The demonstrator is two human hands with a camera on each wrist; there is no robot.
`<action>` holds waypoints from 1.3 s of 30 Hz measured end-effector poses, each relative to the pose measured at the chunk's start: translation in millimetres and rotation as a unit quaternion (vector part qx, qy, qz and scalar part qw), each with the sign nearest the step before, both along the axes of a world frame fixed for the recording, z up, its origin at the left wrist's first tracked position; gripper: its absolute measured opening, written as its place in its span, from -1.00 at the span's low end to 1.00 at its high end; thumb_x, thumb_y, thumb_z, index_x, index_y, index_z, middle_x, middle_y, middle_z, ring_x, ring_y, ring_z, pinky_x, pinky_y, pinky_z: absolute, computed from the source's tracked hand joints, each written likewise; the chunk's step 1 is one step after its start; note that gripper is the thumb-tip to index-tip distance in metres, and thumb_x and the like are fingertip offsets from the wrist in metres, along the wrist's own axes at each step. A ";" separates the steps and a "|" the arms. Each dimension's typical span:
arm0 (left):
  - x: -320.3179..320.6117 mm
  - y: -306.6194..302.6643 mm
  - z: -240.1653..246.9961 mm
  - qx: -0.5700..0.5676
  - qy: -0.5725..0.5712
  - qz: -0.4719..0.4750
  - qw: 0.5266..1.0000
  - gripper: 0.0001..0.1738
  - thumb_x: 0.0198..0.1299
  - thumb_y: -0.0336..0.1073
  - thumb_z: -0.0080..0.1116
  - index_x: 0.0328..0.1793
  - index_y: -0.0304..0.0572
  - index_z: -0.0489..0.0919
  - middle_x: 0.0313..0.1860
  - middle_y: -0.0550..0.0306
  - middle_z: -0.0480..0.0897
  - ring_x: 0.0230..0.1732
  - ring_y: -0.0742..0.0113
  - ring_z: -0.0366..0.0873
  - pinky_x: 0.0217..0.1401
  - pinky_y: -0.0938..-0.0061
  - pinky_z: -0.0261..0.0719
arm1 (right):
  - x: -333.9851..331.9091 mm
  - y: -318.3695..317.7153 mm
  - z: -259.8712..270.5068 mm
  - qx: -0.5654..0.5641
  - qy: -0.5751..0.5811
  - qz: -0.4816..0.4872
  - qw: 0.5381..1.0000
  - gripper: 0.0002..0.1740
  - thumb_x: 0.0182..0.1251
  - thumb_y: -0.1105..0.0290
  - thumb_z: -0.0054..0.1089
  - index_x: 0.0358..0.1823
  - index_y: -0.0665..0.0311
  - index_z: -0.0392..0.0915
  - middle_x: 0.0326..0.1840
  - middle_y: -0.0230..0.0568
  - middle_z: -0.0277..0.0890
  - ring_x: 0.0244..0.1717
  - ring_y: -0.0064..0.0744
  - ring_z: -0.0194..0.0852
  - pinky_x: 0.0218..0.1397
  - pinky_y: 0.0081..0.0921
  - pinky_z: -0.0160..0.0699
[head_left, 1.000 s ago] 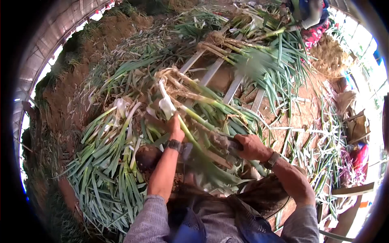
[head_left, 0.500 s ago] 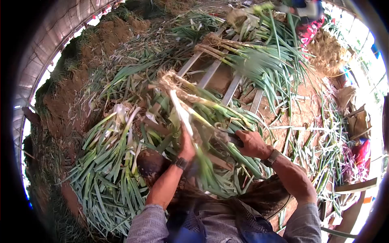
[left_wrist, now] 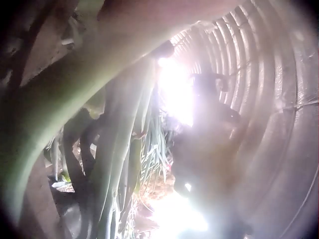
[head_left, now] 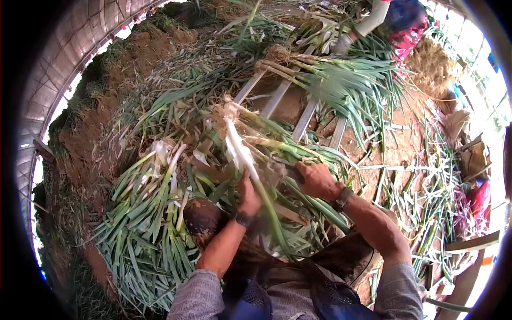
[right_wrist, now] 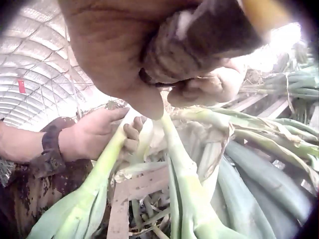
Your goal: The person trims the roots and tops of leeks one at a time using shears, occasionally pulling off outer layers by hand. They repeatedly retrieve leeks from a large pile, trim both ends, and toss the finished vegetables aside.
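My left hand [head_left: 249, 196] grips a leek [head_left: 246, 160] by its stalk, the peeled white end pointing up and away from me. In the right wrist view the fingers of this left hand [right_wrist: 97, 133] wrap round the pale stalk [right_wrist: 115, 144]. Curled round a dark handle [right_wrist: 197, 42] with a yellow end, my right hand [right_wrist: 114, 50] is above the stalks; the tool's other end is hidden. From the head, the right hand [head_left: 319, 181] is beside more leeks [head_left: 290, 146]. A blurred green stalk [left_wrist: 65, 94] crosses the left wrist view.
Leeks [head_left: 144, 240] are heaped at the left, with another bundle [head_left: 341, 80] across pale slats [head_left: 277, 98] farther back. A slatted wooden piece lies under the stalks before me. Another person's arm [head_left: 368, 24] reaches in at the top right.
My left hand has moved right, and the leek it holds now shows more bare white stalk. My right hand has shifted slightly left. The other person's arm has reached down among the far leeks.
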State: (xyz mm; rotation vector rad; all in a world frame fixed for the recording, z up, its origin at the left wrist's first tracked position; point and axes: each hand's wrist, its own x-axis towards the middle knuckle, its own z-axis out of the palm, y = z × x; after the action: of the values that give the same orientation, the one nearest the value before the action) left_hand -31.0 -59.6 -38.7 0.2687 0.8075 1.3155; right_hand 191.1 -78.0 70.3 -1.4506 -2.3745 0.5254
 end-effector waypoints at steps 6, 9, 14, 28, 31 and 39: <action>-8.0 3.3 -1.0 -0.003 0.016 0.032 0.999 -0.57 0.40 0.08 0.04 0.09 -0.11 0.53 -0.25 0.19 0.61 -0.28 0.32 0.57 -0.27 0.30 0.64 | -5.3 5.8 3.9 0.003 0.023 -0.003 1.000 -0.72 0.11 0.30 0.24 -0.16 0.23 0.51 -0.48 0.03 0.53 -0.40 0.16 0.52 -0.32 0.02 0.44; -24.8 11.4 -23.9 0.044 0.037 0.037 0.998 -0.61 0.38 -0.01 0.10 0.09 -0.15 0.52 -0.19 0.13 0.63 -0.20 0.27 0.59 -0.20 0.27 0.64 | -3.2 7.2 -4.2 -0.016 -0.007 -0.008 1.000 -0.73 0.10 0.32 0.23 -0.17 0.23 0.51 -0.49 0.03 0.53 -0.40 0.15 0.52 -0.33 -0.01 0.45; -34.1 21.4 -20.1 0.071 0.136 0.084 0.985 -0.79 0.28 -0.23 0.18 -0.12 -0.22 0.61 -0.21 0.17 0.62 -0.19 0.35 0.51 -0.06 0.38 0.53 | -0.4 4.2 3.4 -0.049 -0.041 0.024 0.998 -0.75 0.07 0.35 0.23 -0.20 0.24 0.51 -0.44 0.02 0.56 -0.33 0.10 0.56 -0.30 -0.06 0.48; -23.1 8.0 -1.4 -0.018 0.088 -0.001 0.996 -0.84 0.19 -0.30 0.26 -0.22 -0.08 0.48 -0.46 0.28 0.46 -0.54 0.45 0.43 -0.58 0.48 0.46 | -0.6 11.9 -5.8 -0.008 -0.010 0.008 1.000 -0.68 0.05 0.37 0.24 -0.13 0.26 0.52 -0.35 0.00 0.58 -0.29 0.10 0.57 -0.25 -0.08 0.51; -21.6 8.5 -1.0 -0.031 0.076 -0.009 0.997 -0.86 0.23 -0.30 0.23 -0.23 -0.11 0.49 -0.46 0.26 0.49 -0.55 0.45 0.43 -0.61 0.44 0.45 | -5.0 8.6 3.7 -0.036 -0.023 0.008 0.999 -0.66 0.05 0.35 0.23 -0.11 0.27 0.51 -0.36 0.00 0.58 -0.29 0.10 0.57 -0.25 -0.07 0.49; -18.1 9.6 -6.5 0.009 0.181 -0.009 0.983 -0.86 0.25 -0.29 0.24 -0.19 -0.13 0.53 -0.42 0.21 0.57 -0.54 0.43 0.46 -0.58 0.38 0.50 | 4.2 10.4 -3.0 -0.040 -0.014 0.020 0.999 -0.76 0.11 0.36 0.18 -0.17 0.25 0.54 -0.43 -0.01 0.58 -0.33 0.11 0.57 -0.27 -0.02 0.47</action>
State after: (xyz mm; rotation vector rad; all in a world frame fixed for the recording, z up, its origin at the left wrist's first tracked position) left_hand -49.1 -50.0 -45.2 0.5388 1.0947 1.2744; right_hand 195.3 -67.6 67.3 -1.4552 -2.4349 0.6198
